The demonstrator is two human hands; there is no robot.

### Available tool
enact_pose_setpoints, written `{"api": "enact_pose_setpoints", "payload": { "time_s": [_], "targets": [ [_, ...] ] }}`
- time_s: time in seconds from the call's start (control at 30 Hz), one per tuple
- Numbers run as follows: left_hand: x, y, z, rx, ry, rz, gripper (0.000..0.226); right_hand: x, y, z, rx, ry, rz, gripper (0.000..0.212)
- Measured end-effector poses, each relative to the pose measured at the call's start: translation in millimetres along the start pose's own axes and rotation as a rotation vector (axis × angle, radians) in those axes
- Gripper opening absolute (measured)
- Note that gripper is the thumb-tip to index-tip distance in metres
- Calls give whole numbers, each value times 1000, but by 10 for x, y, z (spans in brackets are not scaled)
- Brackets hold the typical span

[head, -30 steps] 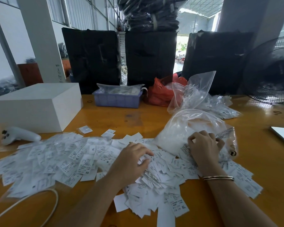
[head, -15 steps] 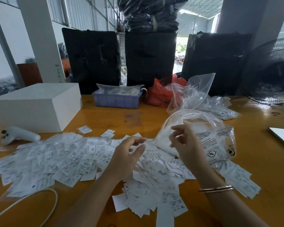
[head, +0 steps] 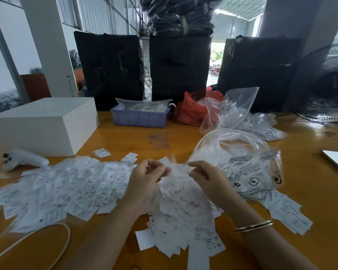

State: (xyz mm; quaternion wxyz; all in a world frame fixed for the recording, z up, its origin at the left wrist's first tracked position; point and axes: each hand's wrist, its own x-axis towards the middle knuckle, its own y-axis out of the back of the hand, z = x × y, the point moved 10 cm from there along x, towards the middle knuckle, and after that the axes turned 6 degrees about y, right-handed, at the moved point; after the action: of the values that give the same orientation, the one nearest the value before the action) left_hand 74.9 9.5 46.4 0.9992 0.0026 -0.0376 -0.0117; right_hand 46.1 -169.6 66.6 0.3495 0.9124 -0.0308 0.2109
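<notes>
A wide heap of small white printed size labels (head: 70,190) covers the near part of the orange table (head: 137,139). A clear printed plastic bag (head: 248,162) lies open just right of centre. My left hand (head: 144,184) is raised over the heap and pinches a white label at its fingertips. My right hand (head: 209,182), with a bangle on the wrist, pinches the near edge of the clear bag's mouth. The two hands are close together, fingertips almost meeting above the labels.
A white box (head: 41,123) and a white handheld controller (head: 23,160) sit at the left, a cable (head: 53,230) near the front. Behind are a blue crate (head: 139,117), a red bag (head: 191,110), more clear bags (head: 261,123), black bundles (head: 180,67) and a fan (head: 324,84).
Both hands lifted off the label heap and came together. My right hand left the top of the bag and took hold of its mouth edge; the bag opened up.
</notes>
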Motion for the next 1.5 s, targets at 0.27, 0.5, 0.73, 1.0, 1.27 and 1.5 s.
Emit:
{"api": "enact_pose_setpoints", "payload": {
  "time_s": [0.27,0.5,0.73,1.0,1.27,1.5],
  "targets": [
    [18,198,-5,-3,-14,146,15,-49,-472,57,-433,131,-393,44],
    [43,151,-54,15,18,110,8,-27,-405,-45,-253,103,-288,18],
    [36,93,-92,-106,74,51,13,-30,-118,67,293,-110,-18,22],
    [49,43,-106,-296,132,-23,27,-51,-193,35,356,-139,-20,27],
    [43,85,-126,-254,127,36,8,-82,-82,185,676,-272,140,14],
    [-5,32,86,202,-145,65,8,-80,-54,246,951,-307,189,5]
  ]
}}
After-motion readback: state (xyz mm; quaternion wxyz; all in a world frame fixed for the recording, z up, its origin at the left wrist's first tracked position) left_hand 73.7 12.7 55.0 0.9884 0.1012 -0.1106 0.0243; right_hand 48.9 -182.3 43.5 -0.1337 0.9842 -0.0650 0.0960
